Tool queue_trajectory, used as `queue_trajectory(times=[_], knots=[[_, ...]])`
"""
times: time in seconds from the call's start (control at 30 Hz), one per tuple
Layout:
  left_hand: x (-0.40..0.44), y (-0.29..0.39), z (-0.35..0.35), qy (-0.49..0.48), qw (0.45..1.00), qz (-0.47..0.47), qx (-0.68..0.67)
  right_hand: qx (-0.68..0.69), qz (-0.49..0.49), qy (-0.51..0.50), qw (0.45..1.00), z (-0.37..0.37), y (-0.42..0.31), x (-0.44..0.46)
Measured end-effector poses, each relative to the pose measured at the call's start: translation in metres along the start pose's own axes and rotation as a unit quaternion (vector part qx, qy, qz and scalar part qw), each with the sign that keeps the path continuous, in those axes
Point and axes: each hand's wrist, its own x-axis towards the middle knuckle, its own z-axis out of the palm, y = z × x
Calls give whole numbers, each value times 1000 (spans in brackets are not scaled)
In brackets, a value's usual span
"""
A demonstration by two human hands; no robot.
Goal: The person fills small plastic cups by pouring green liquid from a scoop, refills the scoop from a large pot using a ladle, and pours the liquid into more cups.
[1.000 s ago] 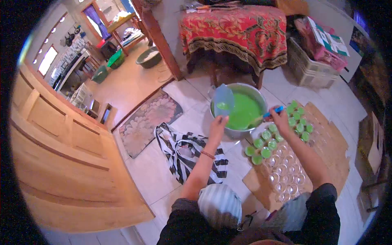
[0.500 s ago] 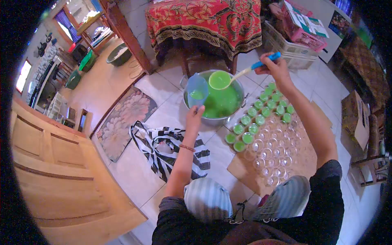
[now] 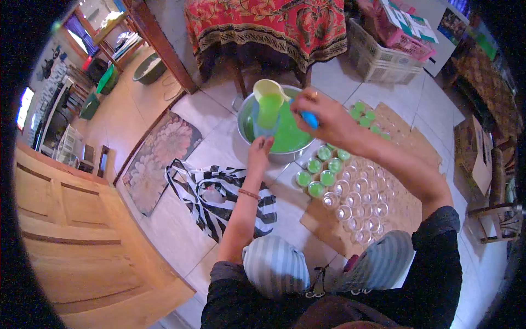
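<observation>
My right hand [image 3: 324, 116] is closed round the blue handle of a ladle [image 3: 268, 88], whose cream bowl is tipped over a clear bluish measuring jug [image 3: 261, 127]. Green liquid runs from the ladle into the jug. My left hand [image 3: 260, 152] grips the jug by its near side, above a big metal pot [image 3: 285, 159] of green liquid. To the right, on a cardboard sheet [image 3: 318, 216], stand several small clear cups filled with green [image 3: 327, 178]. Nearer my knees are several cups without green in them [image 3: 362, 236]. My right forearm hides part of the cups.
A black-and-white striped cloth or bag [image 3: 219, 200] lies left of my left forearm. Behind the pot stands a table with a red patterned cloth [image 3: 268, 27]. Plastic crates [image 3: 378, 60] are at the back right, a cardboard box [image 3: 474, 159] at the right, a wooden door [image 3: 82, 230] at the left.
My right hand has moved left and down, turning the ladle from level and full to tipped over the jug. Green liquid now pours into the jug. The view has shifted slightly.
</observation>
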Motion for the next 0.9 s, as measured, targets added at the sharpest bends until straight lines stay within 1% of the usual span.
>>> queue_trajectory(times=[0.03,0.07,0.13,0.17,0.23,0.27,0.37,0.47,0.57,0.67,0.7,0.73,0.77,0.9], knots=[[1,-4,-2,-15,998,23,60,-19,-19,-39,999,4,0,-7],[-3,-7,-1,-12,1000,-4,14,-36,-16,-42,998,3,1,-12],[-12,33,-11,-5,995,-59,-78,-69,-9,-48,996,0,4,-22],[-15,46,-14,9,991,-90,-102,-45,26,-37,998,3,13,-27],[-17,61,-15,36,977,-147,-147,-43,48,-14,998,12,29,-40],[-17,60,-15,33,978,-150,-144,-42,58,-1,997,18,38,-49],[-16,59,-18,32,976,-159,-147,-80,78,-104,988,51,70,-87],[-19,65,-21,44,969,-160,-181,-120,26,-172,977,78,90,-116],[-19,55,-20,47,965,-153,-209,-29,105,-96,989,79,83,-120],[-19,57,-20,51,963,-154,-213,19,210,71,975,85,102,-118],[-20,63,-22,55,964,-150,-211,115,288,100,946,81,107,-115],[-20,67,-23,58,965,-147,-209,208,360,128,900,74,114,-112],[-19,66,-24,53,967,-142,-202,298,426,154,840,68,120,-111],[-17,50,-24,49,969,-136,-200,352,435,207,803,31,120,-92]])
